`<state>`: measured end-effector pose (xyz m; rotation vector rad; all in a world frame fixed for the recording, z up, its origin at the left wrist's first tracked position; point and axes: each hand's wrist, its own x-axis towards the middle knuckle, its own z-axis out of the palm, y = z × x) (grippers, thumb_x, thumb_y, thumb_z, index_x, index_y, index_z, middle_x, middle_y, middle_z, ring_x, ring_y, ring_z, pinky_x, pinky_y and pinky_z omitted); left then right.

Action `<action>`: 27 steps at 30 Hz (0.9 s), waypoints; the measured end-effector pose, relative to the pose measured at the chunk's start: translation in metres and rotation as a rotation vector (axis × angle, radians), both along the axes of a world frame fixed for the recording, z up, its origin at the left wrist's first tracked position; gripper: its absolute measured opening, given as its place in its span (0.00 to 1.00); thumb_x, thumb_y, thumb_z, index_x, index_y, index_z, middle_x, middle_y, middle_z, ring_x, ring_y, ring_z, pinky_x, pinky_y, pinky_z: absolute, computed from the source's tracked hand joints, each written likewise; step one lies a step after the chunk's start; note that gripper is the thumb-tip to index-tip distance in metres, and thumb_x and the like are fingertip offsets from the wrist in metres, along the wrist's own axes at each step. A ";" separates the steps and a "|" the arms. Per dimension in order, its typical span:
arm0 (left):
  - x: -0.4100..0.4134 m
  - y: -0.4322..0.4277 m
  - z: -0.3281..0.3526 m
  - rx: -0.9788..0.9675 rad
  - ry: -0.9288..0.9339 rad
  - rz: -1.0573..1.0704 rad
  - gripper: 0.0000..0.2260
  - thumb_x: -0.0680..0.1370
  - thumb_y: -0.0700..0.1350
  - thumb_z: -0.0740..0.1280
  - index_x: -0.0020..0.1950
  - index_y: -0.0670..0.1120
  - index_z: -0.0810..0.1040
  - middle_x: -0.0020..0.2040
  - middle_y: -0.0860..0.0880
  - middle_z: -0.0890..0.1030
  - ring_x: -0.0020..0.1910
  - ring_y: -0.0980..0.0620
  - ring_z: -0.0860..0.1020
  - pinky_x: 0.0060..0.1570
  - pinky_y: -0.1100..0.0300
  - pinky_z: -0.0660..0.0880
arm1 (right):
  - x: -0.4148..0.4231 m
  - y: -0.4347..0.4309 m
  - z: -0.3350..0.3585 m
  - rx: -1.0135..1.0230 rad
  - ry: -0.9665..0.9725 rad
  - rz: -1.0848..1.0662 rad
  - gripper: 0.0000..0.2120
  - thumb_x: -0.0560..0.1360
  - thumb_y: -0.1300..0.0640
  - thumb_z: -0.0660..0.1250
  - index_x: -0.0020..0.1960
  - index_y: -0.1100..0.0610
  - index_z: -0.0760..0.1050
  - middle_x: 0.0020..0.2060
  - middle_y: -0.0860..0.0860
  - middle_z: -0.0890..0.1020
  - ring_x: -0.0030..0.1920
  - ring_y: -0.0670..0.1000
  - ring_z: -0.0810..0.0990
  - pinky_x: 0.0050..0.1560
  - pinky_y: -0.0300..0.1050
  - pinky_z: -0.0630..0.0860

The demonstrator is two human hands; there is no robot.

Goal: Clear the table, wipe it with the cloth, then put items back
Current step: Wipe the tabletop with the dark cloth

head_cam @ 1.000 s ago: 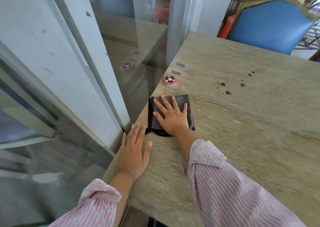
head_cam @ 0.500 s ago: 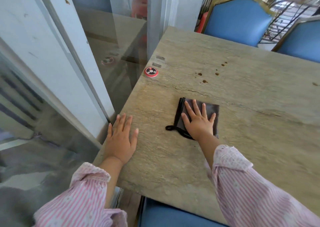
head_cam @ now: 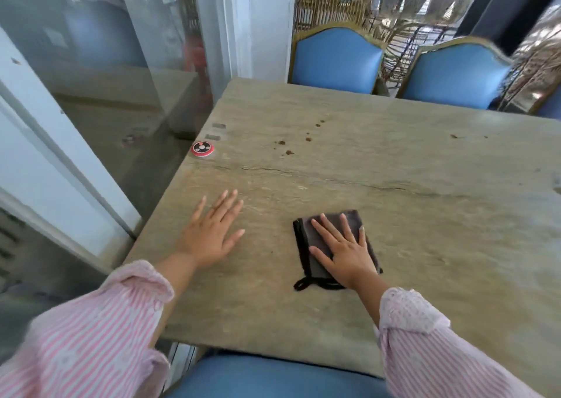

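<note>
A folded dark grey cloth (head_cam: 318, 247) with a black loop lies on the stone table (head_cam: 394, 230), near its front edge. My right hand (head_cam: 344, 250) presses flat on the cloth with fingers spread. My left hand (head_cam: 212, 230) rests flat on the bare tabletop to the left of the cloth, near the table's left edge. Several small brown stains (head_cam: 287, 148) mark the surface farther back.
A round red call button (head_cam: 202, 148) sits at the table's left edge, by a glass wall (head_cam: 121, 78). Two blue chairs (head_cam: 335, 57) stand behind the far edge. Another blue seat (head_cam: 258, 376) is below the front edge.
My right hand has slid the cloth to the right and toward the front edge, away from the red button. My left hand has stayed flat on the table.
</note>
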<state>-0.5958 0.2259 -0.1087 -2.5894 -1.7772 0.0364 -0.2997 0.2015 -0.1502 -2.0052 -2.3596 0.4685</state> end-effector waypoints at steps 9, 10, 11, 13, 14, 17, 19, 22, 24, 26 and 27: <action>0.174 0.012 -0.002 -0.041 -0.064 -0.108 0.34 0.73 0.65 0.33 0.76 0.50 0.38 0.74 0.53 0.33 0.72 0.54 0.32 0.69 0.52 0.30 | 0.126 0.020 -0.002 -0.013 -0.014 -0.211 0.29 0.76 0.33 0.45 0.74 0.35 0.40 0.76 0.40 0.41 0.77 0.56 0.37 0.74 0.63 0.37; 0.188 0.010 -0.009 -0.063 -0.070 -0.074 0.34 0.73 0.64 0.33 0.76 0.50 0.39 0.74 0.53 0.34 0.72 0.54 0.32 0.70 0.52 0.31 | 0.141 0.025 -0.002 -0.014 -0.017 -0.222 0.29 0.76 0.33 0.45 0.74 0.35 0.40 0.77 0.40 0.42 0.77 0.56 0.38 0.74 0.64 0.38; 0.199 0.008 -0.018 -0.092 -0.073 -0.018 0.34 0.74 0.64 0.32 0.77 0.50 0.40 0.75 0.53 0.34 0.72 0.55 0.32 0.71 0.51 0.32 | 0.154 0.030 -0.002 -0.015 -0.021 -0.227 0.29 0.76 0.33 0.45 0.75 0.35 0.40 0.77 0.40 0.42 0.77 0.56 0.38 0.74 0.63 0.38; 0.213 0.004 -0.035 -0.154 -0.093 0.140 0.31 0.77 0.62 0.35 0.77 0.50 0.39 0.76 0.51 0.35 0.74 0.53 0.34 0.74 0.48 0.36 | 0.172 0.044 -0.002 -0.017 -0.028 -0.226 0.29 0.76 0.33 0.45 0.75 0.35 0.40 0.77 0.40 0.42 0.77 0.56 0.38 0.74 0.64 0.38; 0.217 0.002 -0.043 -0.167 -0.122 0.228 0.32 0.76 0.62 0.35 0.77 0.49 0.39 0.77 0.51 0.36 0.75 0.52 0.35 0.75 0.48 0.37 | 0.176 0.053 -0.002 -0.021 -0.033 -0.227 0.29 0.76 0.33 0.44 0.75 0.36 0.40 0.77 0.40 0.42 0.77 0.56 0.37 0.74 0.64 0.39; 0.224 -0.005 -0.058 -0.115 -0.228 0.448 0.38 0.69 0.63 0.30 0.77 0.48 0.43 0.78 0.51 0.42 0.77 0.52 0.40 0.74 0.48 0.40 | 0.169 0.087 -0.004 -0.026 -0.057 -0.229 0.29 0.77 0.33 0.43 0.75 0.37 0.39 0.77 0.42 0.41 0.76 0.58 0.37 0.73 0.67 0.39; 0.225 -0.006 -0.065 -0.076 -0.255 0.490 0.38 0.70 0.63 0.31 0.77 0.49 0.45 0.78 0.51 0.44 0.77 0.54 0.41 0.73 0.51 0.40 | 0.150 0.112 -0.005 -0.024 -0.056 -0.198 0.29 0.77 0.34 0.42 0.75 0.38 0.39 0.77 0.43 0.40 0.76 0.59 0.36 0.72 0.68 0.38; 0.224 -0.004 -0.066 -0.054 -0.295 0.482 0.36 0.72 0.63 0.33 0.77 0.50 0.47 0.78 0.52 0.45 0.77 0.55 0.42 0.74 0.51 0.41 | 0.112 0.135 -0.005 -0.040 -0.042 -0.087 0.29 0.77 0.34 0.41 0.76 0.39 0.39 0.77 0.44 0.40 0.76 0.60 0.35 0.71 0.69 0.37; 0.224 -0.005 -0.067 -0.031 -0.339 0.495 0.35 0.73 0.62 0.35 0.77 0.50 0.49 0.78 0.52 0.48 0.76 0.56 0.42 0.74 0.51 0.42 | 0.095 0.129 -0.003 -0.049 -0.035 0.015 0.29 0.77 0.34 0.41 0.75 0.39 0.39 0.77 0.44 0.39 0.76 0.60 0.34 0.71 0.68 0.35; 0.225 -0.006 -0.066 -0.021 -0.354 0.503 0.35 0.73 0.62 0.35 0.77 0.50 0.49 0.78 0.52 0.48 0.74 0.59 0.40 0.74 0.53 0.41 | 0.095 0.112 -0.004 -0.021 -0.017 0.131 0.29 0.77 0.34 0.42 0.75 0.37 0.39 0.77 0.43 0.40 0.76 0.58 0.34 0.71 0.66 0.34; 0.226 -0.006 -0.065 -0.027 -0.350 0.506 0.35 0.73 0.62 0.34 0.77 0.50 0.48 0.78 0.53 0.48 0.73 0.60 0.39 0.74 0.54 0.40 | 0.100 0.104 -0.006 0.002 -0.006 0.172 0.29 0.77 0.34 0.43 0.75 0.37 0.39 0.77 0.42 0.40 0.76 0.56 0.34 0.72 0.65 0.33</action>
